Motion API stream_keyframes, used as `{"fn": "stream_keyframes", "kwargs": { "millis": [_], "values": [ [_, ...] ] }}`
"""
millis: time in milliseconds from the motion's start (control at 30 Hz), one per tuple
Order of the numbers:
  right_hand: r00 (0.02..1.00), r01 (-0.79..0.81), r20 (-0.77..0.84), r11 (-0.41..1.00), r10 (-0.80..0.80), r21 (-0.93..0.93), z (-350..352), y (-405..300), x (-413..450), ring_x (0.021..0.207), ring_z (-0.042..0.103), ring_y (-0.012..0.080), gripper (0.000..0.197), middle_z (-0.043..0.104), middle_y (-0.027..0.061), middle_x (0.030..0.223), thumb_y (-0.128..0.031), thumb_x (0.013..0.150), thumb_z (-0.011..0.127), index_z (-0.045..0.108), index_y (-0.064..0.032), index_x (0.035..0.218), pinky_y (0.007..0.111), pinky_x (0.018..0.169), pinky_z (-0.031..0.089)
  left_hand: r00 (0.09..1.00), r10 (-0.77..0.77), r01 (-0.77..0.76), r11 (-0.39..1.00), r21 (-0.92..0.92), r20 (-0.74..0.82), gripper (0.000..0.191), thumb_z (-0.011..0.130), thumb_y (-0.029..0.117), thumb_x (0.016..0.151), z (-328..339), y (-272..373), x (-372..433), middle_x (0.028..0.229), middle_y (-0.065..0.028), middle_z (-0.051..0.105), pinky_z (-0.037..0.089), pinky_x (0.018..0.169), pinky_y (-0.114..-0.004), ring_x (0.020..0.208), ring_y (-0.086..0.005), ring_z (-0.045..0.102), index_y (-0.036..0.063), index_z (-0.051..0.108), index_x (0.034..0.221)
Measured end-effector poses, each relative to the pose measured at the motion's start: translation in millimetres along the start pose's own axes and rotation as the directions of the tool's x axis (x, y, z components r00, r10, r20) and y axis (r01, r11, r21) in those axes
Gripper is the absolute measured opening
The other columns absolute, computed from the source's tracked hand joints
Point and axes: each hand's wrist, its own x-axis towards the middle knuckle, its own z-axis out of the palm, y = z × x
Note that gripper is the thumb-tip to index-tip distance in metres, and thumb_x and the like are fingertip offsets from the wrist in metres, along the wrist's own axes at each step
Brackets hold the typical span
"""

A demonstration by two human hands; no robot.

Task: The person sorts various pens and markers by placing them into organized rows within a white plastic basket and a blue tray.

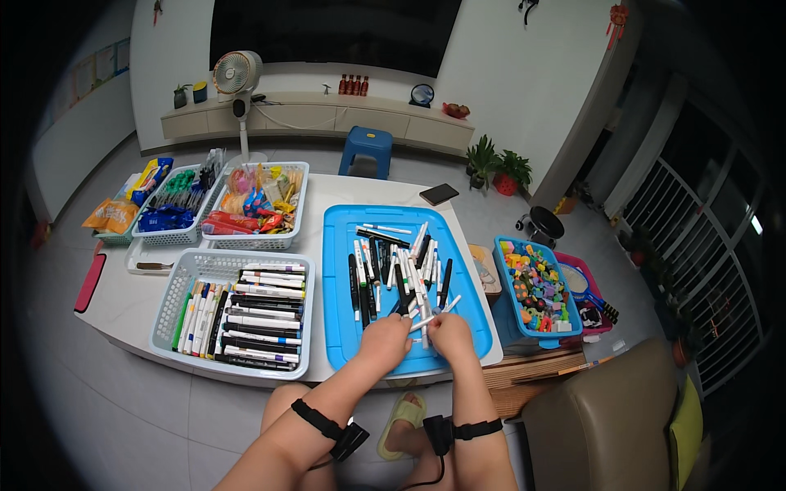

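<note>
Loose black and white markers (385, 258) lie in a heap on an upturned-rim blue plastic lid (344, 230) on the table before me. At the near edge of the heap, my left hand (385, 342) has its fingers closed on a marker. My right hand (453, 334) is just beside it, pinching a white marker (422, 323) that slants between the two hands. Fingers partly hide how each grip sits. Left of the lid stands a white perforated basket (163, 319) with markers laid in it, one group lengthwise and a stack crosswise.
Farther back on the white table (116, 294) stand a basket of snacks (258, 205) and another of packaged items (175, 202). A dark phone (439, 194) lies near the far right corner. Right of the table are a blue bin of toys (537, 288) and a brown leather seat (608, 417).
</note>
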Motion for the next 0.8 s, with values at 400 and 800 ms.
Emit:
{"fn": "stream_keyframes", "kwargs": {
  "millis": [400, 800],
  "values": [
    [0.989, 0.066, 0.132, 0.998, -0.063, -0.013, 13, -12, 2, 0.073, 0.066, 0.0323, 0.037, 0.066, 0.0206, 0.074, -0.022, 0.07, 0.066, 0.066, 0.0042, 0.097, 0.039, 0.071, 0.052, 0.984, -0.175, 0.177, 0.97, 0.167, -0.026, 0.021, 0.064, 0.014, 0.074, 27, 4, 23, 0.093, -0.0181, 0.058, 0.053, 0.061, -0.041, 0.073, -0.0318, 0.064, 0.0013, 0.059, 0.089],
    [0.985, -0.078, 0.149, 0.994, 0.089, -0.077, -11, -4, 4, 0.077, 0.064, 0.0344, 0.037, 0.066, 0.0209, 0.08, -0.027, 0.062, 0.073, 0.067, 0.0022, 0.082, 0.041, 0.069, 0.052, 0.967, -0.249, 0.229, 0.943, 0.24, 0.056, 0.022, 0.066, 0.016, 0.07, 20, -14, 25, 0.084, -0.0166, 0.063, 0.052, 0.067, -0.043, 0.078, -0.0325, 0.064, 0.0029, 0.061, 0.087]
  ]
}}
